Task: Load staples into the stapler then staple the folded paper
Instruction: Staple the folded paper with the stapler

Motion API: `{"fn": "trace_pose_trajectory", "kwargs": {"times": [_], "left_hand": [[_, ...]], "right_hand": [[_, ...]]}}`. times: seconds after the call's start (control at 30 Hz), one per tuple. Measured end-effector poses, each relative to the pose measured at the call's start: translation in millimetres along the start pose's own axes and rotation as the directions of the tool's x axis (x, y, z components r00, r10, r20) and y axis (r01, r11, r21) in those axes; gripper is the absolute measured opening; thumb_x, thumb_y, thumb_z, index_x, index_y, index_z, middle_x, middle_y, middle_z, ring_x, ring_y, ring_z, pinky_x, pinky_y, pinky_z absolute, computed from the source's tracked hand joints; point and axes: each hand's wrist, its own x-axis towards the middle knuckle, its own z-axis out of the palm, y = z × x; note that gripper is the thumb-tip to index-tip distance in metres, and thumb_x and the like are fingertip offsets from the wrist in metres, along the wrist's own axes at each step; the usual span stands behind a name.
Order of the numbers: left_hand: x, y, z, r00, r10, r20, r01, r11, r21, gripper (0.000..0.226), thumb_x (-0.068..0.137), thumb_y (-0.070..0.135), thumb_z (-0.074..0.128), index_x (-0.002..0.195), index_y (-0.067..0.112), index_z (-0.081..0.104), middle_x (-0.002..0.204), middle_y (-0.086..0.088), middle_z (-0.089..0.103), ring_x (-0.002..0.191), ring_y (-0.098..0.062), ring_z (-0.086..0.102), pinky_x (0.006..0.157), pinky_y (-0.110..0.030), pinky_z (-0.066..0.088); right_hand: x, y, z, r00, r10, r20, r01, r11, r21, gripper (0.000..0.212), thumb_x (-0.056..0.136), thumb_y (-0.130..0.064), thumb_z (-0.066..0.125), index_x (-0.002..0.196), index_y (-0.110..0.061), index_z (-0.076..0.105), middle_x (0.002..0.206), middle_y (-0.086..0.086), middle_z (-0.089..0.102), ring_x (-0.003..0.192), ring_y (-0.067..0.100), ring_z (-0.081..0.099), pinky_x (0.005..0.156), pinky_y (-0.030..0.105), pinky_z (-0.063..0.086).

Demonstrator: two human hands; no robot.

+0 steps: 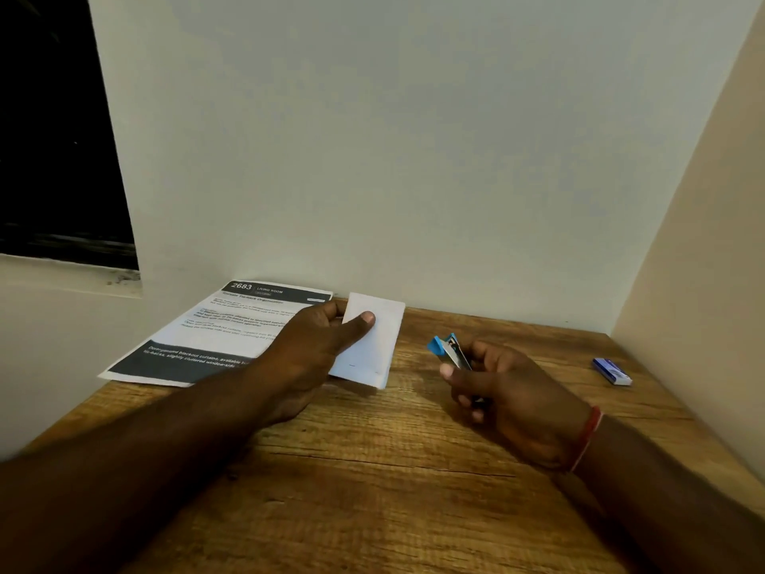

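On the table (372, 470): printed sheet (232, 329) left, folded paper (378, 345) beside it, stapler (451, 353) rightward, staple box (612, 370) farthest right.

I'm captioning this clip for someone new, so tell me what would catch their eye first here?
The left hand pinches the white folded paper near the back of the wooden table, thumb on top. Beside it the right hand grips a small blue stapler. A blue staple box lies alone far right.
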Motion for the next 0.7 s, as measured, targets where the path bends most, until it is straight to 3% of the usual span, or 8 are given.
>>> {"fn": "trace_pose_trajectory", "kwargs": {"times": [0.07,0.17,0.3,0.43,0.5,0.6,0.7], "left_hand": [[-3.9,1.4,2.1,0.997,0.08,-0.019,-0.077,0.991,0.11,0.034,0.099,0.037,0.084,0.128,0.021,0.077,0.117,-0.005,0.088,0.115,-0.034,0.082,0.11,-0.062,0.062],[-9.0,2.3,5.0,0.972,0.237,-0.003,-0.225,0.93,0.291,0.027,0.1,0.038,0.084,0.123,0.028,0.074,0.11,0.004,0.089,0.103,-0.021,0.085,0.097,-0.053,0.069],[-16.3,5.8,9.4,0.902,0.43,0.032,-0.398,0.804,0.441,0.016,0.102,0.032,0.083,0.11,0.033,0.069,0.1,0.014,0.087,0.087,-0.007,0.084,0.069,-0.022,0.065],[-17.5,6.6,13.0,0.86,0.51,0.002,-0.456,0.766,0.453,0.021,0.102,0.031,0.083,0.1,0.035,0.062,0.095,0.007,0.086,0.082,-0.012,0.084,0.064,-0.032,0.064],[-18.1,7.4,13.5,0.85,0.526,-0.007,-0.463,0.753,0.468,0.025,0.1,0.032,0.084,0.097,0.037,0.06,0.091,0.01,0.085,0.08,-0.011,0.084,0.06,-0.027,0.06],[-23.6,9.7,16.3,0.829,0.558,0.03,-0.504,0.723,0.473,0.031,0.096,0.024,0.089,0.095,0.034,0.06,0.083,0.021,0.08,0.075,-0.003,0.081,0.058,-0.017,0.057],[-28.3,10.1,18.4,0.793,0.604,0.081,-0.564,0.676,0.474,0.032,0.091,0.018,0.093,0.093,0.027,0.062,0.085,0.017,0.082,0.082,-0.002,0.082,0.069,-0.012,0.058]], "right_hand": [[-1.3,0.3,5.0,0.999,-0.035,-0.005,0.035,0.998,-0.055,0.023,0.106,-0.012,0.071,0.128,-0.006,0.07,0.067,0.003,0.059,0.055,0.012,0.052,0.05,0.024,0.043],[-1.7,3.1,13.8,0.998,-0.069,-0.004,0.069,0.996,-0.06,0.02,0.11,-0.021,0.068,0.12,-0.006,0.077,0.077,0.007,0.068,0.058,0.012,0.062,0.054,0.028,0.048],[-0.7,4.5,19.8,0.997,-0.063,-0.034,0.066,0.995,0.08,0.018,0.109,-0.023,0.068,0.114,-0.015,0.083,0.083,0.015,0.069,0.062,0.018,0.06,0.05,0.026,0.039],[-1.1,-0.9,20.6,0.996,-0.082,-0.02,0.084,0.964,0.251,0.025,0.098,-0.023,0.076,0.119,-0.012,0.085,0.103,0.025,0.063,0.064,0.019,0.054,0.047,0.024,0.044],[-3.7,-2.4,21.4,0.998,-0.055,0.014,0.048,0.953,0.299,0.033,0.087,-0.009,0.084,0.12,-0.011,0.085,0.107,0.021,0.069,0.064,0.017,0.055,0.049,0.023,0.051],[-7.8,-0.8,26.3,0.996,-0.082,-0.022,0.085,0.974,0.211,0.034,0.089,0.004,0.083,0.114,-0.018,0.087,0.102,0.006,0.083,0.061,0.011,0.062,0.051,0.02,0.056],[-8.9,0.4,30.4,0.964,-0.242,-0.113,0.235,0.969,-0.074,0.034,0.094,-0.007,0.085,0.122,-0.025,0.082,0.097,0.001,0.086,0.067,0.01,0.069,0.063,0.023,0.062]]}}
